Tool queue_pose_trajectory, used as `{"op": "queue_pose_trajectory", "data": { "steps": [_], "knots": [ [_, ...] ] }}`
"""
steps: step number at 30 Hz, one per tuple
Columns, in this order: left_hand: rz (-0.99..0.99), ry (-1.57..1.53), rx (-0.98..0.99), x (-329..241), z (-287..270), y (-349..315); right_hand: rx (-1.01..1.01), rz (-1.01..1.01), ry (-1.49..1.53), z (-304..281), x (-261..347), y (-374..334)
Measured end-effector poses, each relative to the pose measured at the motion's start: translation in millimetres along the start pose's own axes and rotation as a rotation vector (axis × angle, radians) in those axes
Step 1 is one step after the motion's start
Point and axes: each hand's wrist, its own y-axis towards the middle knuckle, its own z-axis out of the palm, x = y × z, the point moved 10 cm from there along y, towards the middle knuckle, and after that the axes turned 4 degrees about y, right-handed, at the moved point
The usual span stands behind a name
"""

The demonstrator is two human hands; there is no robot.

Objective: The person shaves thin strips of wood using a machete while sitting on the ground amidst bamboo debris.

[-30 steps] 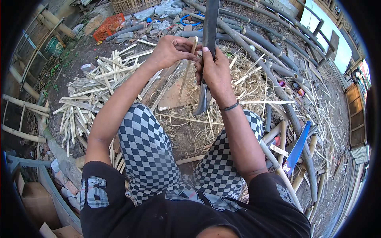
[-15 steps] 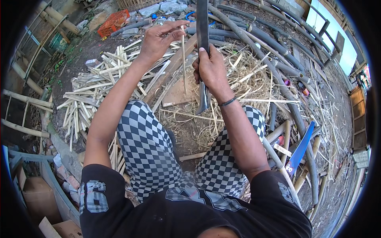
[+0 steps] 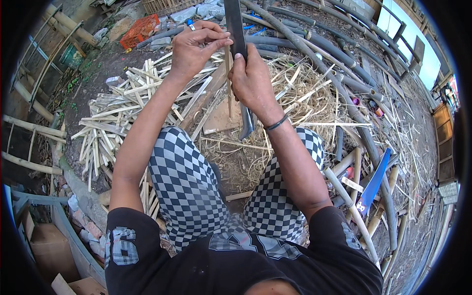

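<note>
Pale sticks (image 3: 118, 104) are already heaped at left, while one stick (image 3: 229, 83) is pinched by left hand (image 3: 193, 51), machete (image 3: 235, 27) finger-gripped by right hand (image 3: 253, 81).

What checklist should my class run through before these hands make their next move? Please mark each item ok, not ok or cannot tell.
1. Left hand has the stick: ok, pinched near its upper end.
2. Right hand has the knife: ok, fingers closed around it.
3. Left fingertips clear of the knife: cannot tell; they look very close beside it.
4. Stick's lower end resting on the board: cannot tell; it appears over the board, but contact is unclear.
5. Knife's sharp edge facing a safe way: cannot tell; too little detail.
6. Saw away from both hands: ok, off to the right.
</note>
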Motion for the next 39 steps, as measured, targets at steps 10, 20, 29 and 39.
{"op": "queue_pose_trajectory", "data": {
  "steps": [10,20,29,39],
  "knots": [
    [-0.142,-0.226,0.047,18,-1,-3,-0.037,-0.117,-0.054,4,26,5],
    [-0.102,-0.207,0.023,21,-4,-2,-0.052,-0.139,-0.222,14,30,10],
    [-0.135,-0.088,-0.127,58,-43,-8,0.067,-0.088,-0.203,46,17,1],
    [-0.149,-0.173,-0.117,48,-37,-13,0.070,-0.108,-0.298,40,27,2]
  ]
}}
